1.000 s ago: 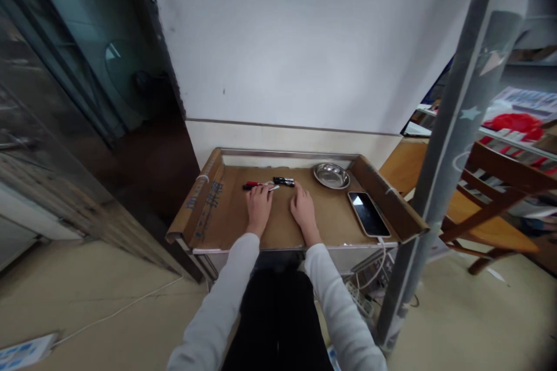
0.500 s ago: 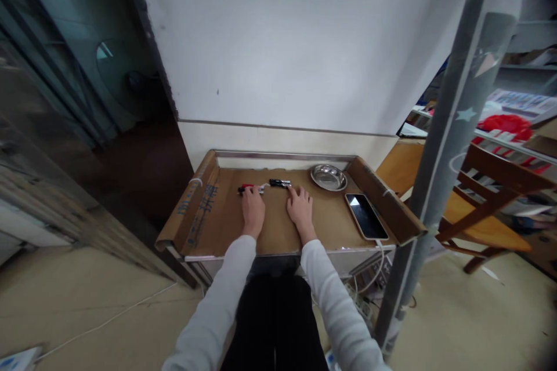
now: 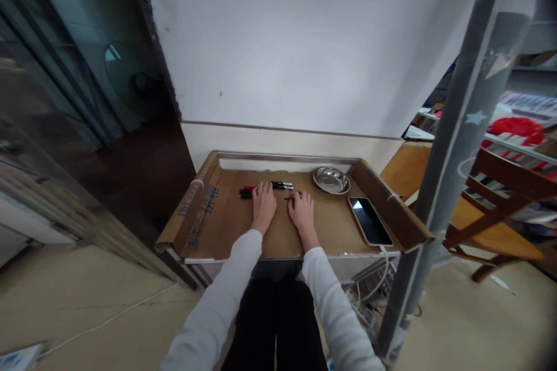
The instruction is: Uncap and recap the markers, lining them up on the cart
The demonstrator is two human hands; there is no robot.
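My left hand [image 3: 264,207] lies palm down across a small row of marker pens, with its fingers stretched over them. Red and black pen ends [image 3: 246,191] show to its left, and black pens with silvery ends [image 3: 282,185] show to its right. Its palm hides the middle of the pens. My right hand [image 3: 301,211] is just to the right, fingers bent down toward the cardboard. A short, thin dark piece [image 3: 289,199] juts out left from its thumb and forefinger; the rest is hidden, so I cannot tell its kind.
A round steel dish [image 3: 331,180] stands at the back right of the cardboard-lined table [image 3: 226,226]. A phone [image 3: 369,221] with a white cable lies at the right. Cardboard sides rise left and right. A white board is behind, a grey post [image 3: 448,127] and wooden chair [image 3: 500,208] to the right.
My left hand has shifted right over the pens. My right hand has drawn slightly back toward me from the black pens, and a dark thin piece now shows at its fingertips.
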